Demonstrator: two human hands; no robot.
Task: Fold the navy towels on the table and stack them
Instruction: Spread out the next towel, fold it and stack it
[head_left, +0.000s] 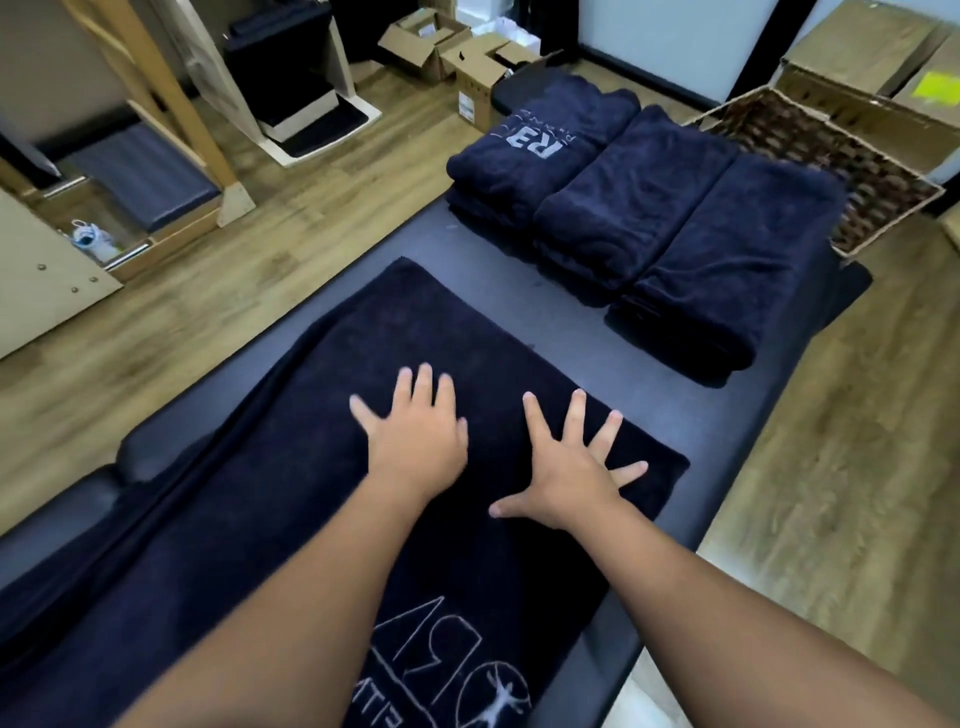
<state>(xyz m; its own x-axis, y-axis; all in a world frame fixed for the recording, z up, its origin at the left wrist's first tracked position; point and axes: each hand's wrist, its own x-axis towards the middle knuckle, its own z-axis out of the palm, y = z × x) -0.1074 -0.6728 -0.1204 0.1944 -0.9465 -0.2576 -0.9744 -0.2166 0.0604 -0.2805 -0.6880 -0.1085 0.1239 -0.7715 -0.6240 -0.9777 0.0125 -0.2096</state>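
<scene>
1. A dark padded table (717, 415) runs from the near left to the far right, with wood-look floor (234, 291) open along both of its long sides.
2. A navy towel (322, 467) lies spread flat along the near part of the table. Its left side drapes over the table's left edge, its far edge ends about midway up the table, and its right edge lies just inside the table's right edge.
3. A pale printed logo (441, 670) shows on the near end of this towel.
4. A strip of bare table surface separates the towel's far edge from three stacks of folded navy towels at the far end.
5. The stacks sit side by side, touching: a left stack (540, 150) with pale lettering on top, a middle stack (634, 202), and a right stack (737, 260) reaching close to the table's right edge.
6. A woven basket (831, 156) stands just beyond the stacks at the far right; open cardboard boxes (467, 57) sit on the floor past the table's far end.
7. The left hand (415, 431) lies palm down on the spread towel, fingers straight and slightly apart, grasping nothing.
8. The right hand (566, 478) lies palm down just beside it, near the towel's right edge, fingers splayed wide and thumb pointing left, also grasping nothing.
9. Both bare forearms reach in from the near edge, over the towel.
</scene>
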